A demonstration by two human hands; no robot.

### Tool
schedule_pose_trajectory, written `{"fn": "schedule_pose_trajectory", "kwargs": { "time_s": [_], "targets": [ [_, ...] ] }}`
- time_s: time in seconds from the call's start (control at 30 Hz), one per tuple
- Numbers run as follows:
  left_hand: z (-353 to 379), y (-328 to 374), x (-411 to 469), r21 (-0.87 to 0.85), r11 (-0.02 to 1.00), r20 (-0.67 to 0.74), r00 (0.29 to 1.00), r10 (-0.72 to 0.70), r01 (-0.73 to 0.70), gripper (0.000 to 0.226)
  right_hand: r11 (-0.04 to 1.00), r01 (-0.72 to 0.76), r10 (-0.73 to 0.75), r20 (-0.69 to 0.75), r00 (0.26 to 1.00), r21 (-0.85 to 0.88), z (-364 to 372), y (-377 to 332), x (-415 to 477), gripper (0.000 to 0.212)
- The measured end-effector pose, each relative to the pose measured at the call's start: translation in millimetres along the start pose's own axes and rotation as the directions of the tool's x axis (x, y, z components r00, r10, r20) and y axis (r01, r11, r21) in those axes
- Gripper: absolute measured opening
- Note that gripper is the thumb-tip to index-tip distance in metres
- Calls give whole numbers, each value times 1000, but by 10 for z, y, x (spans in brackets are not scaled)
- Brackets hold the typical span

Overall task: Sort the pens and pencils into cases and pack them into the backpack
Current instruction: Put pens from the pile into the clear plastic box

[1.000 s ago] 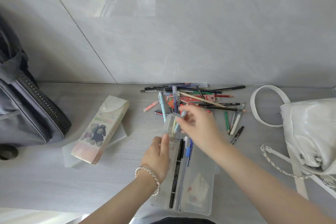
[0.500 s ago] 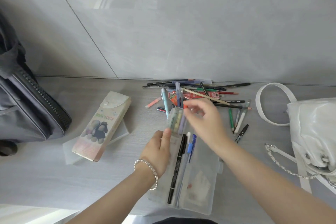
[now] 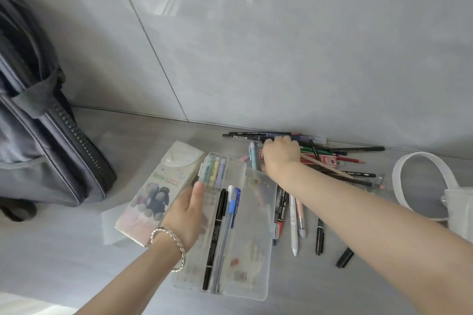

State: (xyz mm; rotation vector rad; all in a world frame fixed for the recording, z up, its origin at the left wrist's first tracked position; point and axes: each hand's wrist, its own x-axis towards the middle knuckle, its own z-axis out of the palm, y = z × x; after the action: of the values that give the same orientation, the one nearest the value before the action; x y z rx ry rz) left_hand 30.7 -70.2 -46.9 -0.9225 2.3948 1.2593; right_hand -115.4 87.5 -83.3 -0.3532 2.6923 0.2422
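the clear plastic case (image 3: 256, 291) lies open on the table (image 3: 64, 263) in the lower middle of the frame, its lid folded out to the right; the left hand (image 3: 188, 215) rests on its left wall, probably to keep the light box from sliding while it is filled; the thumb lies straight along that wall, the other fingers are hidden under the palm, so i cannot tell whether they clasp it; inside sit three pastel highlighters (image 3: 215, 171) at the top, with a black marker (image 3: 216, 233) and a blue-capped pen (image 3: 231, 208) below them; the right hand (image 3: 280, 156) is stretched up to the pile of pens and pencils (image 3: 340, 161) against the wall in the upper middle, seemingly to fetch the next one; its fingers curl down into the pile and what they pinch, if anything, i cannot tell; sorting looks barely begun.

a printed case (image 3: 158, 192) lies closed just left of the clear one, touching it; the grey backpack (image 3: 51, 151) stands at the left edge, well apart; several loose pens (image 3: 294, 220) lie beside the lid under the right forearm; a white bag (image 3: 458, 210) sits at the right edge; the pile's crossed, overlapping pencils may make lifting one out fiddly.
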Motion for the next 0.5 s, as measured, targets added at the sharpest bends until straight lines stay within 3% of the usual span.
{"fn": "schedule_pose_trajectory", "kwargs": {
  "time_s": [0.13, 0.3, 0.5],
  "targets": [
    [-30, -17, 17, -9, 1000, 19, 1000, 4, -4, 52, 999, -50, 50, -11, 999, 11, 19, -6, 22, 41],
    [-82, -55, 89, -47, 999, 5, 1000, -23, 23, 53, 999, 25, -20, -115, 993, 45, 87, 74, -67, 29],
    [-73, -102, 96, -88, 996, 1, 999, -33, 33, 43, 993, 117, -117, -107, 987, -8, 122, 154, -61, 30]
  ]
}}
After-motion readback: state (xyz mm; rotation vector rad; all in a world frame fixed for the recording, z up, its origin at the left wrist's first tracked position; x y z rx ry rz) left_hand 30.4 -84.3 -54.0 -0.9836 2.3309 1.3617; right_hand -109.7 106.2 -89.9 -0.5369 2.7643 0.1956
